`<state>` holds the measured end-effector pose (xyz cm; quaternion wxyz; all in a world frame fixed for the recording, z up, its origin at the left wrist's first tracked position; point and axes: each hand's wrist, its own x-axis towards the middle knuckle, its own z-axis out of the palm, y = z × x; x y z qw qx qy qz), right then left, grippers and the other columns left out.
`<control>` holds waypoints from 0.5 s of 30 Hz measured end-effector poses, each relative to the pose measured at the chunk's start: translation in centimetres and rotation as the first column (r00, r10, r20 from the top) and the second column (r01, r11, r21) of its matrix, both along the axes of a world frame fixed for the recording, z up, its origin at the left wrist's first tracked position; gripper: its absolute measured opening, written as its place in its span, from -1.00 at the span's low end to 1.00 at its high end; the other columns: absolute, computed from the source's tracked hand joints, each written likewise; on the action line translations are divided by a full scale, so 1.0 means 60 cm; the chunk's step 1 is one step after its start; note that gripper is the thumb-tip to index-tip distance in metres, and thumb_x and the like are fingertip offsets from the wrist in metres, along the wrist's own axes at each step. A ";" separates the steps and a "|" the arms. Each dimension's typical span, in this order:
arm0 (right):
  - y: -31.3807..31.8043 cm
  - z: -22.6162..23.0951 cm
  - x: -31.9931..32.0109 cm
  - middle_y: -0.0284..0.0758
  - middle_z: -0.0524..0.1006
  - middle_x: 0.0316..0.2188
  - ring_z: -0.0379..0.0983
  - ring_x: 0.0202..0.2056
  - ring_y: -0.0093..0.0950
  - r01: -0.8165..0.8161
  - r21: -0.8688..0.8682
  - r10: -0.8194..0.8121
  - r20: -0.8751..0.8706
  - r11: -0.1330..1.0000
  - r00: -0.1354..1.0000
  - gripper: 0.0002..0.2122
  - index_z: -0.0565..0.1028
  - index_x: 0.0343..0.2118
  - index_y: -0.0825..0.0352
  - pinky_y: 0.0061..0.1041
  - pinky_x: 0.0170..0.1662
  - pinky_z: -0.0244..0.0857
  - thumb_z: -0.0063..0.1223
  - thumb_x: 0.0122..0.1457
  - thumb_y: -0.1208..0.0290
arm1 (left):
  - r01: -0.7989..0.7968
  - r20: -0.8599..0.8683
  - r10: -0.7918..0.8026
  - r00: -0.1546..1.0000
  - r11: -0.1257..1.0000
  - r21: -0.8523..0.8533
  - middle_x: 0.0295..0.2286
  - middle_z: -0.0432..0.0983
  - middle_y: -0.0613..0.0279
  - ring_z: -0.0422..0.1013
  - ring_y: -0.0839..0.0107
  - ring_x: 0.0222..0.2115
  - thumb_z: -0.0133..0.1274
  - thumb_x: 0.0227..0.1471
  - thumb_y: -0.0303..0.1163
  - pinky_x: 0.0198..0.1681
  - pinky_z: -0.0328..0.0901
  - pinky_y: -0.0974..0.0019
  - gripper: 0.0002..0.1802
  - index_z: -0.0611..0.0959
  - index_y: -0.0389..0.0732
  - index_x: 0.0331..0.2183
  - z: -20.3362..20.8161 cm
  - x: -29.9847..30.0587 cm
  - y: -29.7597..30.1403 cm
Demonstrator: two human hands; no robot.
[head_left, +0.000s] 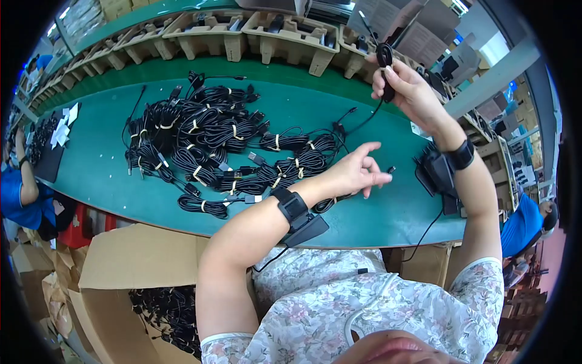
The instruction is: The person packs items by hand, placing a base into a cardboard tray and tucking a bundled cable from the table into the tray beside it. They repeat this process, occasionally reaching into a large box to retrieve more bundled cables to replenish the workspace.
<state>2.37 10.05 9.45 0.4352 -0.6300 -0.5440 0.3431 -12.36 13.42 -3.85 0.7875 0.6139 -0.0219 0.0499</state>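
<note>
Raised at the upper right, my right hand [413,92] grips a coiled black cable [385,57] over the far edge of the table; one of its leads points up. My left hand [353,173] is over the table with fingers spread and nothing in them, just right of a heap of cables. That heap of black USB cables [221,130] is in coils, many tied with pale bands. A loose cable end with a plug [345,115] lies on the surface between my hands. One coil [327,203] is partly hidden under my left hand and wrist.
Brown moulded trays [294,41] line the far side of the green table [103,176]. A black device [438,173] stands by my right forearm. Below the near edge, an open cardboard box [142,258] holds more black cables. Co-workers in blue [18,194] sit at both sides.
</note>
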 end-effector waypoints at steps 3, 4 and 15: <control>-0.034 -0.030 -0.009 -0.48 0.31 -0.42 0.24 -0.34 -0.70 0.001 0.097 0.039 -0.408 0.995 0.912 -0.71 0.32 -0.10 0.31 -0.68 -0.38 0.10 -0.29 0.24 0.25 | 0.036 0.108 -0.003 0.994 0.950 -0.310 -0.48 0.41 0.19 0.37 0.48 -0.65 -0.10 0.09 -0.33 -0.71 0.14 0.58 -0.70 0.32 -0.23 -0.15 0.008 0.002 0.013; -0.044 -0.038 -0.015 -0.46 0.32 -0.42 0.25 -0.33 -0.67 0.006 0.126 0.026 -0.248 0.992 0.969 -0.72 0.31 -0.09 0.32 -0.66 -0.36 0.11 -0.28 0.23 0.27 | 0.057 0.153 0.015 0.988 0.888 -0.456 -0.48 0.41 0.18 0.38 0.48 -0.64 -0.12 0.10 -0.32 -0.71 0.13 0.60 -0.71 0.32 -0.25 -0.15 0.009 0.004 0.019; -0.095 -0.081 -0.027 -0.23 0.47 -0.44 0.44 -0.40 -0.23 -0.174 0.270 -0.110 0.781 0.947 0.615 -0.65 0.26 -0.08 0.32 -0.43 -0.33 0.31 -0.01 0.04 0.50 | -0.166 0.070 0.209 0.975 0.905 -0.391 -0.48 0.40 0.16 0.38 0.49 -0.59 -0.17 0.10 -0.47 -0.63 0.24 0.57 -0.78 0.29 -0.31 -0.19 0.001 0.020 0.027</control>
